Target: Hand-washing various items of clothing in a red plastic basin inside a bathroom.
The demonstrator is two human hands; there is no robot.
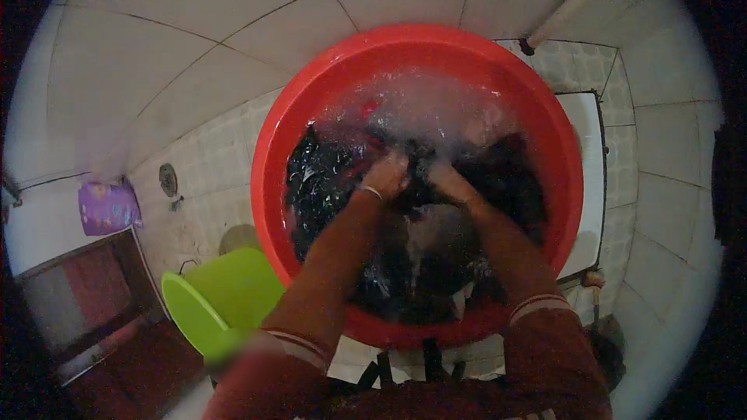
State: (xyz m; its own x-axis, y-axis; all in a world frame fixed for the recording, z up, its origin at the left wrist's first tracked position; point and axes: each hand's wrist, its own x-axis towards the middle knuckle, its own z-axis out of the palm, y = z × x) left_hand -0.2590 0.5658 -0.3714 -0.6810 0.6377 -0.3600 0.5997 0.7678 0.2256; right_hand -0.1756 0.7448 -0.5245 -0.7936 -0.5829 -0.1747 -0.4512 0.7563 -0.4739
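Note:
Both my hands reach into a large round red plastic tub that holds soapy water and dark wet clothes. My left hand is at the middle of the tub, on the dark cloth, its fingers bent and partly under the water. Just to its right, my right hand dips into the same cloth, with its fingertips hidden. Whether either hand grips the fabric cannot be told. Foam covers the far part of the water, and a small red patch shows there.
A lime-green plastic bucket leans against the tub's lower left side. A white squat toilet pan lies to the right, with a brush near it. A floor drain and a purple packet are at left. Tiled walls stand around.

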